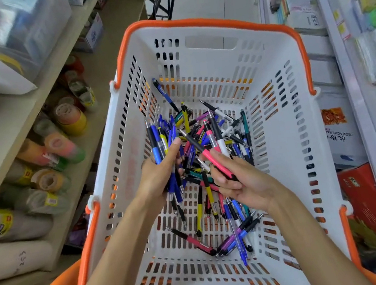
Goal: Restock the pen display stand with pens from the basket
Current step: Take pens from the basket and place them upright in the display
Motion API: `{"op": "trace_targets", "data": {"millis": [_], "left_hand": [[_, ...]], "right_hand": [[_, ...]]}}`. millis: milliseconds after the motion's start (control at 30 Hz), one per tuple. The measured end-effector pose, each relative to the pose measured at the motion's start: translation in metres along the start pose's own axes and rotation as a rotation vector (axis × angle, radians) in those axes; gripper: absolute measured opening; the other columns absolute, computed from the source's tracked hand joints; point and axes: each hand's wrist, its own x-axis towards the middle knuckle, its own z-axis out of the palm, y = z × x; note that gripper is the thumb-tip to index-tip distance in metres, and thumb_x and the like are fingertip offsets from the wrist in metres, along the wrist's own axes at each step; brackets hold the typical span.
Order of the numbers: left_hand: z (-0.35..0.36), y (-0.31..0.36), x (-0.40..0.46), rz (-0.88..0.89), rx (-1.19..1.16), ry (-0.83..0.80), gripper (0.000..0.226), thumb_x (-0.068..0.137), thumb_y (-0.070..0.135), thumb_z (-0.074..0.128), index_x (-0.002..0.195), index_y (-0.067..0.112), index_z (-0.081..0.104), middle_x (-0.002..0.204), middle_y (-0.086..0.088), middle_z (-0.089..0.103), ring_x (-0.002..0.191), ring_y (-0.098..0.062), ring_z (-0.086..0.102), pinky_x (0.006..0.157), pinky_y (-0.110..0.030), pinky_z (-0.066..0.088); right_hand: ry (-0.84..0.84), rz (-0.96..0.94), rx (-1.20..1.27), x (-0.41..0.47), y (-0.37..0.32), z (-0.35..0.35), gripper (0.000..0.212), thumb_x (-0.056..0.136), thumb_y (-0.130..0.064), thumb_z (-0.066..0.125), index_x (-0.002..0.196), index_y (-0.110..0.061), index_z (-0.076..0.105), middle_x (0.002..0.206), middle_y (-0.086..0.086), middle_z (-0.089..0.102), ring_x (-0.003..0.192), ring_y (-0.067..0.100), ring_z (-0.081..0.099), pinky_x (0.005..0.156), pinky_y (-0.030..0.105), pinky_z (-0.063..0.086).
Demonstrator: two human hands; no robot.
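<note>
Both hands reach into the white basket (120, 152) with orange handles. The left hand (160, 173) has its grip closed around a bundle of mostly blue pens (158, 144), their ends fanning above the fingers. Just right of it, the right hand (234, 179) pinches a pink-and-black pen (204, 153). Loose pens (211, 202) lie heaped beneath both grips.

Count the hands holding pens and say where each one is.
2. The left hand grips a bundle of mostly blue pens over the basket; the right hand holds a pink pen above the loose pile.
</note>
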Motion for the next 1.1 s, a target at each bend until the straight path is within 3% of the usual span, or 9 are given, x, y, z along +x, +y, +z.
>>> {"op": "trace_targets", "data": {"millis": [133,233,333,400,633,767,900,1000,1100], "left_hand": [[-0.008,0.006,0.003,0.015,-0.005,-0.03,0.031,0.091,0.039,0.059,0.098,0.009,0.064,0.082,0.0,0.069,0.064,-0.01,0.065,0.059,-0.021,0.053],[-0.014,0.011,0.002,-0.164,0.166,-0.286,0.03,0.093,0.034,0.055,0.111,0.009,0.058,0.1,-0.002,0.074,0.084,-0.013,0.072,0.065,-0.023,0.058],[-0.014,0.011,-0.003,-0.436,0.359,-0.593,0.045,0.088,0.039,0.058,0.115,0.004,0.058,0.101,-0.005,0.074,0.08,-0.013,0.069,0.066,-0.022,0.057],[-0.012,0.008,-0.004,-0.517,0.336,-0.671,0.043,0.087,0.037,0.058,0.116,0.005,0.062,0.109,-0.01,0.072,0.087,-0.014,0.071,0.07,-0.023,0.058],[-0.009,0.008,-0.007,-0.49,0.321,-0.724,0.025,0.077,0.038,0.065,0.072,0.014,0.07,0.07,0.0,0.062,0.055,-0.005,0.056,0.052,-0.013,0.05],[-0.005,0.009,-0.01,-0.478,0.339,-0.768,0.027,0.084,0.037,0.059,0.081,0.012,0.069,0.076,0.002,0.067,0.059,-0.003,0.06,0.055,-0.012,0.051],[-0.004,0.008,-0.014,-0.49,0.465,-0.865,0.031,0.082,0.039,0.058,0.094,0.014,0.069,0.095,-0.003,0.074,0.079,-0.009,0.07,0.077,-0.019,0.056],[-0.004,0.006,-0.012,-0.501,0.377,-0.821,0.033,0.082,0.038,0.058,0.096,0.009,0.067,0.091,-0.004,0.074,0.075,-0.01,0.07,0.068,-0.019,0.057],[-0.001,0.008,-0.014,-0.454,0.295,-0.819,0.025,0.086,0.031,0.056,0.077,0.014,0.072,0.07,0.004,0.068,0.058,-0.003,0.062,0.054,-0.013,0.052]], "right_hand": [[0.061,0.106,-0.164,-0.011,-0.012,-0.013,0.032,0.078,-0.026,0.066,0.101,-0.005,0.06,0.057,0.002,0.058,0.031,0.001,0.028,0.035,0.012,0.021],[0.121,0.21,-0.34,-0.016,-0.017,-0.018,0.014,0.065,-0.024,0.075,0.074,-0.013,0.071,0.058,0.003,0.058,0.031,0.001,0.029,0.035,0.012,0.021],[0.108,0.273,-0.455,-0.017,-0.018,-0.019,0.022,0.063,-0.025,0.077,0.078,-0.011,0.069,0.057,0.002,0.058,0.031,0.001,0.03,0.034,0.012,0.023],[0.099,0.276,-0.472,-0.016,-0.018,-0.02,0.027,0.063,-0.025,0.077,0.083,-0.01,0.066,0.055,0.0,0.056,0.031,0.001,0.03,0.034,0.012,0.022],[0.165,0.207,-0.346,-0.009,-0.014,-0.025,0.029,0.06,-0.027,0.079,0.077,-0.014,0.059,0.053,-0.001,0.041,0.034,0.004,0.022,0.035,0.014,0.02],[0.113,0.228,-0.431,-0.011,-0.017,-0.027,0.03,0.062,-0.025,0.078,0.066,-0.015,0.05,0.047,-0.004,0.037,0.035,0.005,0.022,0.034,0.014,0.022],[0.031,0.283,-0.573,-0.012,-0.014,-0.028,0.038,0.06,-0.027,0.086,0.065,-0.018,0.05,0.052,-0.002,0.043,0.046,0.011,0.029,0.037,0.015,0.025],[0.114,0.239,-0.47,-0.01,-0.011,-0.022,0.031,0.074,-0.018,0.079,0.069,-0.014,0.048,0.052,-0.003,0.052,0.042,0.007,0.039,0.037,0.012,0.031],[0.19,0.141,-0.28,-0.007,-0.011,-0.014,0.024,0.079,-0.023,0.069,0.071,-0.013,0.05,0.039,-0.008,0.041,0.032,0.004,0.028,0.037,0.012,0.027]]}}
